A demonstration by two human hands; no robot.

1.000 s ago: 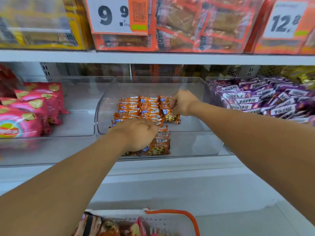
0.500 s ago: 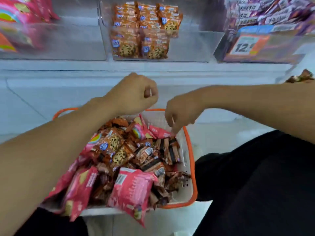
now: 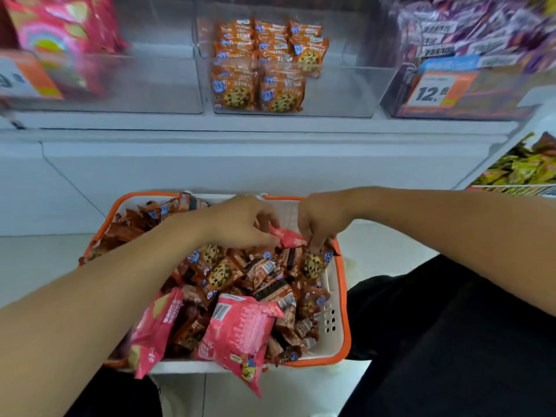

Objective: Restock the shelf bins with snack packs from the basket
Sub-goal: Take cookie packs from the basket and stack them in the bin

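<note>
Both hands in the basket (image 3: 339, 323) near its far rim: right hand (image 3: 323, 219) pinched on a cookie pack (image 3: 314, 263), left hand (image 3: 240, 222) curled, grip unclear. Heaped packs crowded all around; middle bin (image 3: 340, 91) above half filled

A white shelf ledge (image 3: 270, 123) runs above a plain white base panel (image 3: 240, 173). Below lies a pale tiled floor (image 3: 39, 260), evenly lit.

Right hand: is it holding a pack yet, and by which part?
The right hand pinches an orange cookie pack by its top edge, over the basket. The left hand's grip cannot be told.
</note>
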